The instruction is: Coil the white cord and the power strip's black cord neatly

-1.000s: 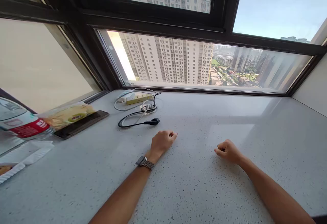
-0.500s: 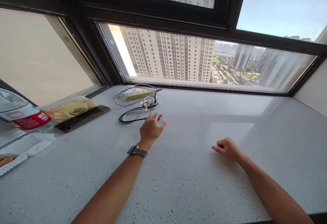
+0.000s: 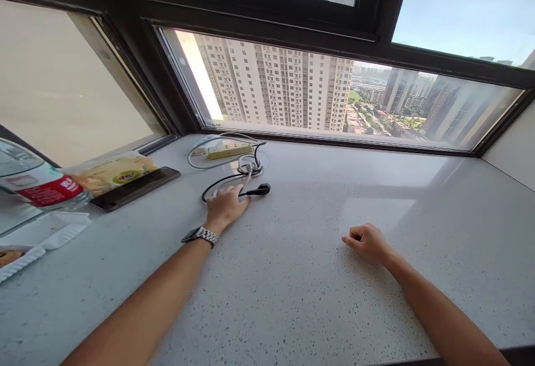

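So the left hand [image 3: 225, 207] (the one with the metal-band watch [image 3: 200, 235]) is right on the cable tangle, fingers bent over the black cable [image 3: 225, 177]. Can't tell if they're actually gripping it, since the back of the hand blocks the view. The black plug [image 3: 262, 189] lies on the speckled counter [image 3: 313, 299], just past those fingers, with the yellow-and-white power strip [image 3: 229, 151] behind, near the window. Right hand [image 3: 368, 242] is curled into a loose fist on the counter, well apart from the cables.
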The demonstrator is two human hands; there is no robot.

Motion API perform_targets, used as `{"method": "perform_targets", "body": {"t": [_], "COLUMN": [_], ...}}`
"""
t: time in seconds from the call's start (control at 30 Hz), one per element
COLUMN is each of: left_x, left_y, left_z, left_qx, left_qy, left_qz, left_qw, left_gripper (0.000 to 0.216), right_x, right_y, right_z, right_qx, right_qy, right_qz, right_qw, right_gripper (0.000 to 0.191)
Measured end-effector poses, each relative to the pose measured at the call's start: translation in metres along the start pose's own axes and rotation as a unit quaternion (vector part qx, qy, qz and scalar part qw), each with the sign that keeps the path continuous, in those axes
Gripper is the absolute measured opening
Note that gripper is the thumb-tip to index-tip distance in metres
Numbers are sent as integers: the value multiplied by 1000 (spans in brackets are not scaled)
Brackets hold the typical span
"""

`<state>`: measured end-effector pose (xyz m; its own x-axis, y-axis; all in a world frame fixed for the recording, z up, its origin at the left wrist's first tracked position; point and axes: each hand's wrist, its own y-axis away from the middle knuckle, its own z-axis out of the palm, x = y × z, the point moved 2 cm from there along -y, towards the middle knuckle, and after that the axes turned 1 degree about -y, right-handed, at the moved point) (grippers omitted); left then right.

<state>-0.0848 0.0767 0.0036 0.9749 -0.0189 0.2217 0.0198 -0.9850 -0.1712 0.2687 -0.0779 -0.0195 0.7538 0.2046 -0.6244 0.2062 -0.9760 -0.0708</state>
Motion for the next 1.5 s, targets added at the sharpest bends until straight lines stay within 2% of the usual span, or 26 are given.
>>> {"method": "perform_targets", "body": {"t": [0.07,0.27,0.37,0.43,0.5,0.63,0.77,0.83,0.93,1.0,1.07,1.17,1.3,1.4,1.5], "left_x": [28,122,164,186,198,200,189,178,157,147,142,143,151,154,154], "left_y": [16,79,117,140,156,163,147,133,109,97,90,89,92,95,97], "left_z": [9,27,32,33,32,22,11,8,11,18,25,32,32,32,32], "left_qx": [9,16,-3,-21,-29,9,82,130,181,149,85,18,-2,17,29], "left_qy": [78,305,350,357,342,255,197,211,220,202,181,176,209,240,274], "left_qz": [52,101,165,248,302,392,465,440,328,281,271,275,296,311,326], "left_qw": [996,947,922,901,889,884,859,863,901,926,942,945,932,919,905], "left_gripper": [39,37,32,35,31,25,28,32,26,25,27,31,31,30,27], "right_x": [-1,-12,-18,-17,-15,-14,-22,-25,-25,-23,-21,-17,-15,-16,-16], "right_y": [0,1,-3,-6,-7,-2,3,4,3,2,1,0,1,4,9], "right_z": [1,7,13,16,18,14,9,8,8,9,8,5,0,-6,-16], "right_qx": [6,1,15,60,104,140,86,73,40,12,20,89,181,193,153], "right_qy": [2,-52,-152,-218,-277,-382,-463,-491,-511,-525,-550,-601,-641,-633,-607], "right_qz": [7,-6,-11,19,71,165,180,171,151,134,115,103,92,74,89], "right_qw": [1000,999,988,974,953,898,864,851,845,840,827,788,740,746,775], "right_gripper": [42,37,49,59,64,62,57,52,42,30,21,17,17,21,15]}}
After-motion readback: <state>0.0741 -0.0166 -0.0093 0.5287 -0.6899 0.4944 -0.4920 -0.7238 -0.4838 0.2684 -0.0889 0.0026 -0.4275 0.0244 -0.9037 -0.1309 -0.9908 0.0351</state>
